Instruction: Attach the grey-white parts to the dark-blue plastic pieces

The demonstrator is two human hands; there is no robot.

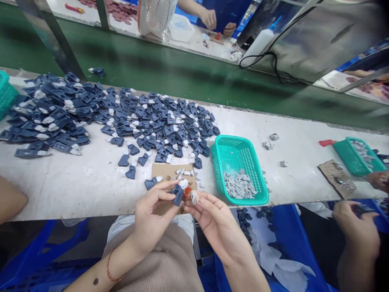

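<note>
Between the thumb and fingers of my left hand is a dark blue plastic part with a white piece at its upper end. My right hand pinches a small light grey plastic piece just right of it, the two a short way apart. Behind my fingers a red-orange round thing is partly hidden. Under it lies a brown cardboard piece with several small grey-white pieces on it. One loose blue part rests at the cardboard's left edge.
A large heap of blue parts covers the table's left and middle. A green basket of grey pieces stands to my right. Another basket and a co-worker's hand are farther right. Across the green conveyor, another person's hands work.
</note>
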